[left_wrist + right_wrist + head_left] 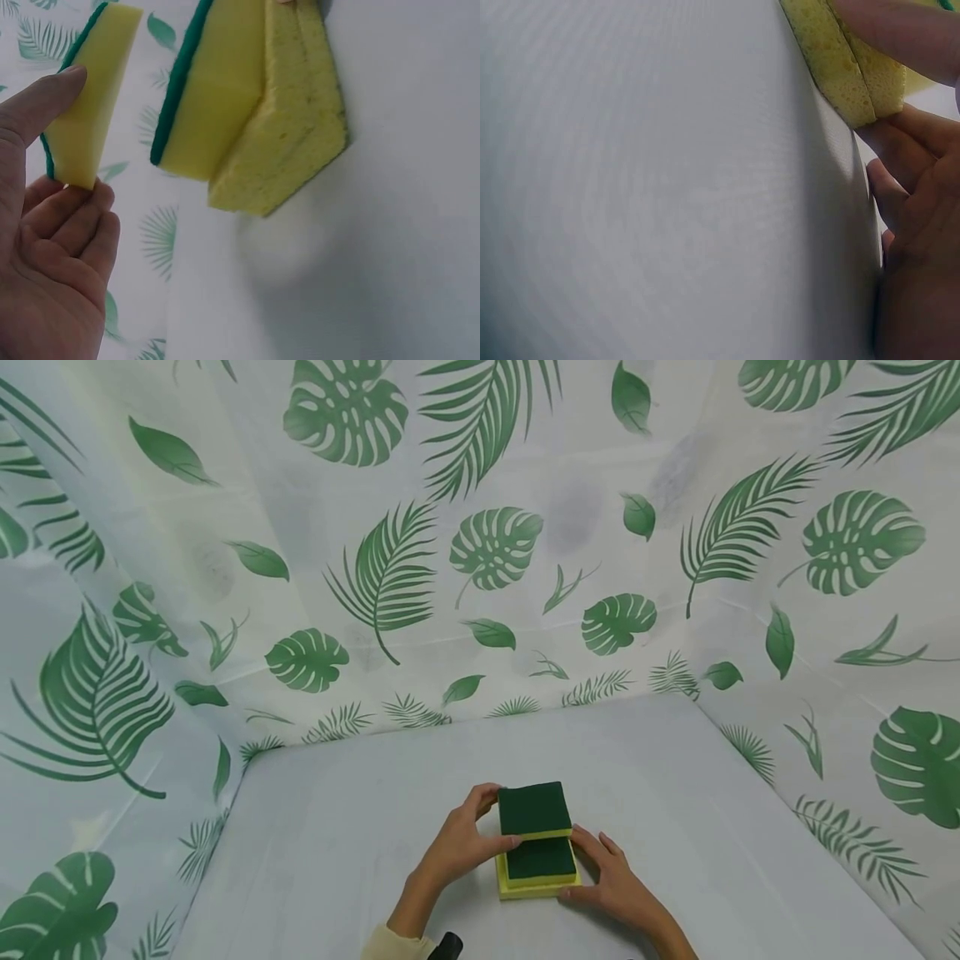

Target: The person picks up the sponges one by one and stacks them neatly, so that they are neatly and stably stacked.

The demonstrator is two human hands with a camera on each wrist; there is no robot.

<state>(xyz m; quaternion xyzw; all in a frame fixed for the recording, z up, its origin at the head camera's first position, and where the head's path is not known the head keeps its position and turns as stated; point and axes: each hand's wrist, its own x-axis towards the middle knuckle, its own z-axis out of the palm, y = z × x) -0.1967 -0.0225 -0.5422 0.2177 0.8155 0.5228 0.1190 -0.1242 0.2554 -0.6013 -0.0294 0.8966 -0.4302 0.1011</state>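
Pinched between the thumb and fingers of my left hand (463, 839) is a scouring sponge (534, 808), yellow below with a dark green pad on top. In the left wrist view, this sponge (101, 97) is apart from the stack. A second green-topped scouring sponge (542, 858) lies on the stack, its far part hidden in the head view. Under it are plain yellow sponges (281, 142) with a porous surface, a seam running between two layers (844, 75). My right hand (613, 881) holds these lower sponges at their right side, thumb at the near corner and fingers farther back.
The stack stands on a white-covered table (345, 852). White sheeting with green leaf prints (495, 552) rises behind the table and along its left and right sides. A dark rounded object (447, 946) shows by the left sleeve (393, 943).
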